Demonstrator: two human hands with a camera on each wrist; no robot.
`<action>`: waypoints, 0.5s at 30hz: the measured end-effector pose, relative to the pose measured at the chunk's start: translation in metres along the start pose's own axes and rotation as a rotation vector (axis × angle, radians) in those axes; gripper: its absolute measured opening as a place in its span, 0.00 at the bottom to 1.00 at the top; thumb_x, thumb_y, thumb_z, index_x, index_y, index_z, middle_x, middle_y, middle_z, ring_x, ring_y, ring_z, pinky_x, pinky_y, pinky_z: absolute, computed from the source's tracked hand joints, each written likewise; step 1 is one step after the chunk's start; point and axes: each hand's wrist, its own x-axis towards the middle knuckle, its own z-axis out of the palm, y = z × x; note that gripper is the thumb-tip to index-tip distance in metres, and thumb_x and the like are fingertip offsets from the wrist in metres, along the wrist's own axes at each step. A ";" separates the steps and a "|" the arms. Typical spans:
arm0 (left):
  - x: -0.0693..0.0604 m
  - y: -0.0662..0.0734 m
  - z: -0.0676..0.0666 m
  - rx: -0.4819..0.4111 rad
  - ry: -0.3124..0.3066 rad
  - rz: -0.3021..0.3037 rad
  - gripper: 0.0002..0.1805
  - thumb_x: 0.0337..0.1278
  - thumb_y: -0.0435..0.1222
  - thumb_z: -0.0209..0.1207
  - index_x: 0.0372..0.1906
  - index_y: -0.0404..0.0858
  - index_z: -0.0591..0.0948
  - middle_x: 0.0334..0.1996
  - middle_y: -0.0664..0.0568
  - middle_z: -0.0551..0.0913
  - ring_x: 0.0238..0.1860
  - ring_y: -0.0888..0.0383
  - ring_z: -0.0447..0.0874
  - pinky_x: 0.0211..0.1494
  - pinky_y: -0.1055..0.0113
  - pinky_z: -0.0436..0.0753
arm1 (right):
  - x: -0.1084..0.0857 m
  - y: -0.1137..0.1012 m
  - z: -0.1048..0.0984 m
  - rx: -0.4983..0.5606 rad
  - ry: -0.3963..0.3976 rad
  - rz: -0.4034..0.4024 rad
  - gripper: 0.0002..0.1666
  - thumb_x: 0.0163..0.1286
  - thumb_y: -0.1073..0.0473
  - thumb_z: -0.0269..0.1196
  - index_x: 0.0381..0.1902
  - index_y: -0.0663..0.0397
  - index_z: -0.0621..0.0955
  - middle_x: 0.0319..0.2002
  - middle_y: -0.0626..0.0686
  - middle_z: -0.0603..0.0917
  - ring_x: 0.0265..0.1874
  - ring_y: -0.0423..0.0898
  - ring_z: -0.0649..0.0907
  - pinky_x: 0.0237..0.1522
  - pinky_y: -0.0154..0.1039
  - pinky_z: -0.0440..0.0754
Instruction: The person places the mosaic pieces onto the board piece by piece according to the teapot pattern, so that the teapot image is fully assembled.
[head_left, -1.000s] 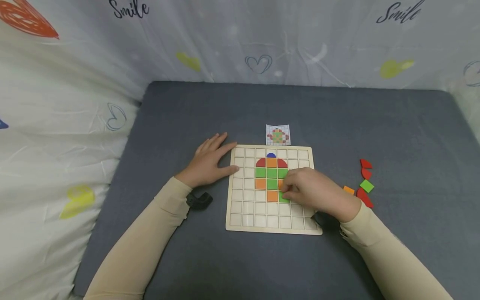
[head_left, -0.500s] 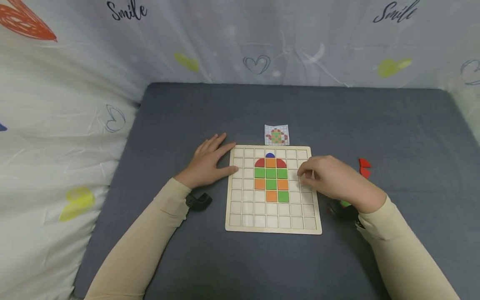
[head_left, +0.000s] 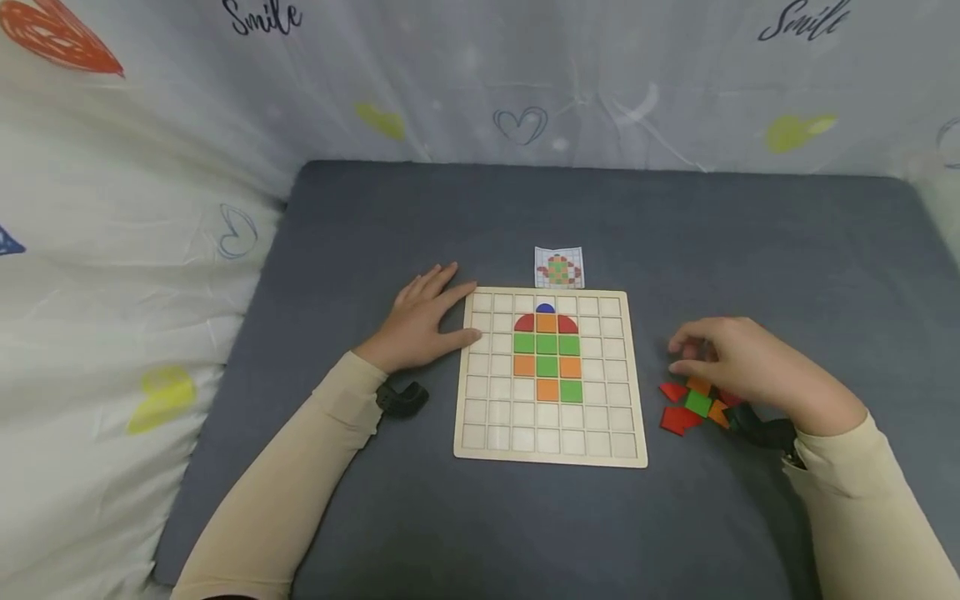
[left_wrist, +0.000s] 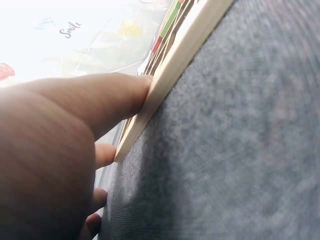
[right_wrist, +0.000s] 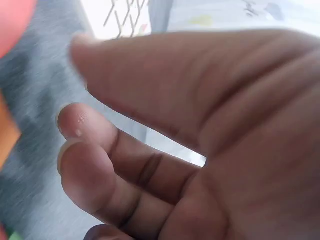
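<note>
A pale wooden grid board [head_left: 525, 437] lies mid-table with a block of coloured tiles set in its cells: a blue half-round [head_left: 545, 308] on top, red quarter-rounds, and orange and green squares below. My left hand [head_left: 420, 325] is spread at its left side, thumb [left_wrist: 120, 92] and forefinger touching the edge, as the left wrist view also shows. Off the board's right side, my right hand [head_left: 738, 358] hovers by loose tiles, fingers loosely bent and a gap between thumb [right_wrist: 145, 70] and fingertips. A green square [head_left: 698, 403], red tiles [head_left: 678, 419] and orange tiles [head_left: 718, 413] show; others are partly hidden.
A small printed card [head_left: 558, 268] with a coloured grid pattern touches the board's far edge. Grey cloth covers the table [head_left: 420, 217]. A patterned white curtain [head_left: 637, 83] stands behind and at the left.
My right hand has left the green square at the board's lower tile row and moved right to the loose tiles. The left hand keeps its place on the board's edge.
</note>
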 end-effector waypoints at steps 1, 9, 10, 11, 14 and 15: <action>0.000 0.000 0.000 0.002 0.000 0.000 0.44 0.71 0.59 0.61 0.84 0.48 0.62 0.86 0.45 0.44 0.86 0.44 0.35 0.84 0.39 0.36 | -0.004 0.003 0.001 0.000 0.001 0.003 0.12 0.69 0.55 0.75 0.45 0.52 0.87 0.30 0.42 0.83 0.24 0.39 0.77 0.29 0.36 0.77; -0.001 0.000 0.000 -0.006 -0.001 -0.009 0.44 0.71 0.59 0.60 0.84 0.49 0.62 0.86 0.45 0.44 0.86 0.45 0.35 0.84 0.40 0.37 | -0.027 0.014 0.011 0.033 -0.038 0.039 0.10 0.66 0.54 0.77 0.34 0.45 0.84 0.25 0.41 0.80 0.22 0.37 0.76 0.26 0.34 0.76; -0.001 0.000 0.000 -0.007 -0.001 -0.011 0.44 0.71 0.59 0.60 0.84 0.49 0.62 0.86 0.46 0.44 0.86 0.45 0.35 0.84 0.40 0.37 | -0.030 0.016 0.012 0.034 -0.045 0.045 0.10 0.65 0.54 0.78 0.34 0.45 0.84 0.26 0.41 0.80 0.23 0.36 0.76 0.27 0.34 0.76; -0.001 0.000 0.000 -0.007 -0.001 -0.012 0.44 0.71 0.59 0.60 0.84 0.49 0.62 0.86 0.46 0.44 0.86 0.45 0.35 0.84 0.40 0.37 | -0.032 0.017 0.013 0.031 -0.049 0.046 0.11 0.64 0.55 0.78 0.35 0.46 0.84 0.26 0.41 0.80 0.24 0.37 0.76 0.27 0.35 0.76; -0.001 0.001 0.000 -0.004 -0.002 -0.010 0.44 0.71 0.59 0.61 0.84 0.49 0.62 0.86 0.46 0.44 0.86 0.45 0.35 0.84 0.39 0.37 | -0.036 0.020 0.017 0.008 -0.048 0.064 0.13 0.60 0.55 0.80 0.35 0.48 0.84 0.26 0.41 0.79 0.25 0.37 0.76 0.27 0.35 0.76; -0.001 0.001 -0.001 -0.004 -0.001 -0.009 0.44 0.70 0.59 0.61 0.84 0.49 0.62 0.86 0.46 0.44 0.86 0.45 0.36 0.84 0.39 0.37 | -0.036 0.020 0.017 -0.003 -0.040 0.067 0.14 0.59 0.55 0.80 0.35 0.49 0.84 0.26 0.41 0.79 0.25 0.38 0.76 0.27 0.35 0.76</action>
